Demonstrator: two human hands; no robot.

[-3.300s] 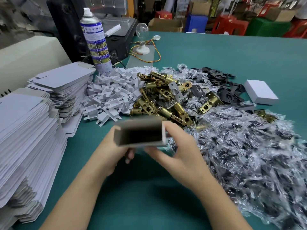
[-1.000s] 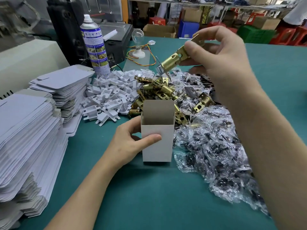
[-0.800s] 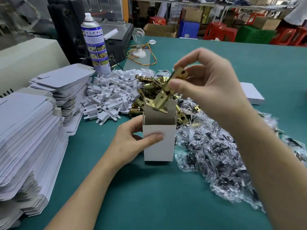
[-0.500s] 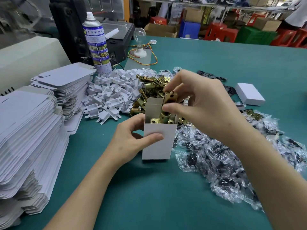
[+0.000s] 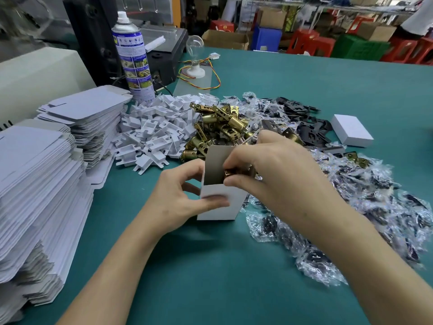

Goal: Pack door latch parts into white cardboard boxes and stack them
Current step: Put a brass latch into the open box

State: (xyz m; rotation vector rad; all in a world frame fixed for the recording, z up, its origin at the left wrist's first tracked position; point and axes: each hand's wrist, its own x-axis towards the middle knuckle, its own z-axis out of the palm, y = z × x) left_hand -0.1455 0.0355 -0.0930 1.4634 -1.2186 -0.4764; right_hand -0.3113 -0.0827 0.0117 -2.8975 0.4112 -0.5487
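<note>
From the head camera: one open white box stands upright on the green table, in front of a heap of brass latches. One closed white box lies far right. Two stacks of flat box blanks sit at left, beside one spray can whose blue label is too small to read.

The left hand grips the open box, thumb across its front. The right hand curls over the box's mouth, pinching one brass latch partly inside.
</note>
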